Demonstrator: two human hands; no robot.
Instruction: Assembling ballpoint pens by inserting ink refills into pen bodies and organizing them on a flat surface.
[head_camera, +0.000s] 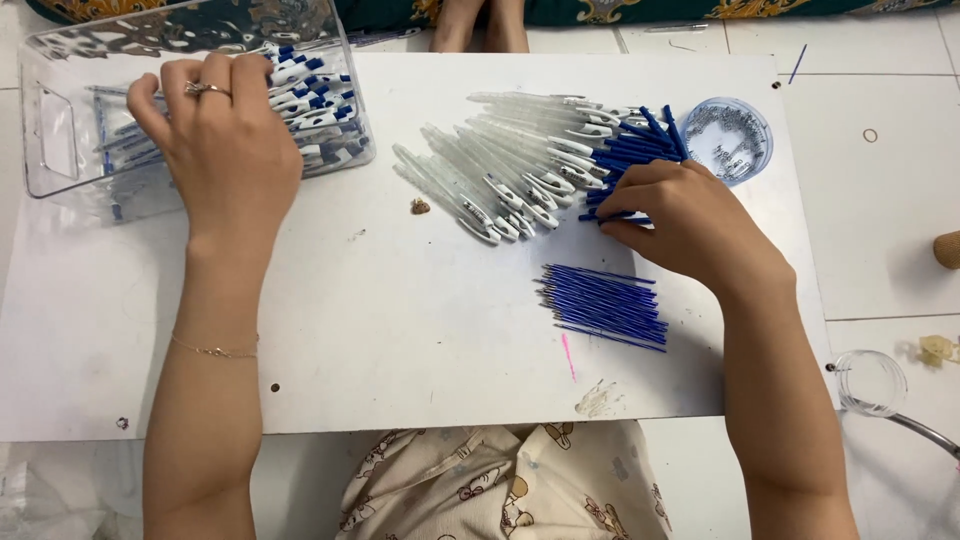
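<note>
My left hand (225, 140) reaches over the rim of a clear plastic bin (60, 130) at the far left, fingers curled down on the white-and-blue pens (315, 100) inside; whether it grips one is hidden. My right hand (680, 220) rests on a pile of blue pen parts (640, 145) right of centre, fingertips pinching among them. Beside that pile lies a fan of clear pen barrels (500, 170). A bundle of thin blue refills (605, 305) lies just below my right hand.
Everything sits on a white board (400, 340) over a tiled floor. A round clear cup of small metal springs (730, 135) stands at the board's far right. Another clear round lid (870, 380) lies on the floor at right. Someone's feet (480, 25) show at the top.
</note>
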